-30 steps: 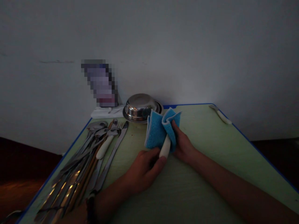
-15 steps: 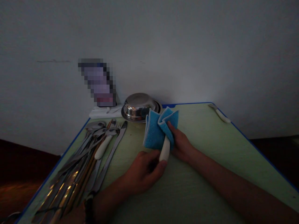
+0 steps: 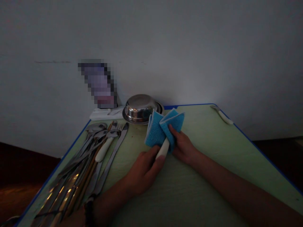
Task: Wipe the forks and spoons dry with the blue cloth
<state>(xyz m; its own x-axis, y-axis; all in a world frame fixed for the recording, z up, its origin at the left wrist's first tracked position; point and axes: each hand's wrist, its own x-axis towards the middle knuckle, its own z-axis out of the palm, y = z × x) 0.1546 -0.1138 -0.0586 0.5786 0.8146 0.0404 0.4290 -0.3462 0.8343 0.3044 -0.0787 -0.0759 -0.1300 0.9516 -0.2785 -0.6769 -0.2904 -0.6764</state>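
My left hand [image 3: 146, 171] pinches the end of a white handle [image 3: 163, 148] between thumb and fingers. The handle's other end disappears inside a folded blue cloth [image 3: 156, 127], so I cannot make out what kind of utensil it is. My right hand [image 3: 183, 143] is closed around the cloth, its thumb pressing the folds over the hidden part. Both hands are above the middle of the table, just in front of an upturned metal bowl [image 3: 140, 108].
Spoons, chopsticks, a fork and a table knife [image 3: 113, 154] lie in a pile on the left of the green table [image 3: 199, 189]. A white-handled fork [image 3: 222, 115] rests near the far right edge. A blurred-out phone [image 3: 98, 83] leans on a white stand [image 3: 106, 113] by the wall.
The handle has tilted, its lower end swinging left with my left hand. The top folds of the cloth have shifted slightly right in my right hand.
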